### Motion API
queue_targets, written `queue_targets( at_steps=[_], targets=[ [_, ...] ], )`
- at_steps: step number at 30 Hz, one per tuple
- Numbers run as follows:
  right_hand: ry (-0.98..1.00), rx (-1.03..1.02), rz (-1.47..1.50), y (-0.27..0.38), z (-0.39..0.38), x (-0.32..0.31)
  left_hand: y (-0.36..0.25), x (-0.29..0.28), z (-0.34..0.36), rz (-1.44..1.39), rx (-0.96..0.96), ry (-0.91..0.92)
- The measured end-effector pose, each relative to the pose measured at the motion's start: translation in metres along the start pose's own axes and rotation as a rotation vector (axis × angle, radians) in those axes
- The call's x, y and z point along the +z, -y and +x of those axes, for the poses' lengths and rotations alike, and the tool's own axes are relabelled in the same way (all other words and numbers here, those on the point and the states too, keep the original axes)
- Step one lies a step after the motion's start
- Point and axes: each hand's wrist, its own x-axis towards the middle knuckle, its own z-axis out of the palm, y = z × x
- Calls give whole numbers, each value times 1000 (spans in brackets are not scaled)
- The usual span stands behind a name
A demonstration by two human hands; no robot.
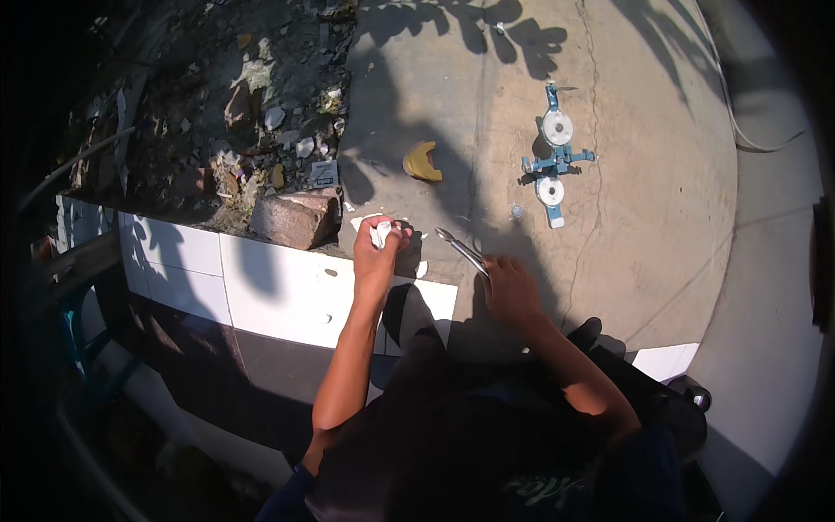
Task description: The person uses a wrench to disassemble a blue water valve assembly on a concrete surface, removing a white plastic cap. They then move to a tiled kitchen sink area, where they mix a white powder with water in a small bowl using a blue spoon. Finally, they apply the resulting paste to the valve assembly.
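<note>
My left hand [373, 256] is closed around a jagged white chunk [380, 233] that looks like plaster, just past the edge of the white tiles. To its right, my right hand [511, 290] grips silver pliers [467, 253] by the handles. Their jaws point up and left toward the chunk, a short way apart from it. A few white fragments [422, 270] lie on the concrete beside my left hand. Farther off sits a yellow horseshoe-shaped dental cast [421, 163]. Beyond my right hand lies a blue frame with two white discs [550, 162], resembling a dental articulator.
A broken reddish brick [294, 219] and rubble [265, 130] fill the ground on the left. White tiles [270, 274] form a ledge in front of me. A small clear round piece [517, 211] rests near the frame. Cracked concrete [644, 200] stretches right, with a pale cable [750, 143] beyond.
</note>
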Motion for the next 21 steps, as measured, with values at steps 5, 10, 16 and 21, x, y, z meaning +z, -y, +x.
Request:
queue_targets(
  at_steps=[5, 10, 16, 21],
  targets=[
    [32, 50, 100, -6, -16, 7, -9, 25, -34, -3, -159, 38],
    [-68, -172, 405, 24, 8, -20, 13, 40, -49, -13, -337, 224],
    [-93, -290, 414, 3, 13, -5, 15, 55, -45, -115, -478, 228],
    [-135, -263, 383, -1, 7, -18, 11, 59, -37, -216, -485, 311]
  ],
)
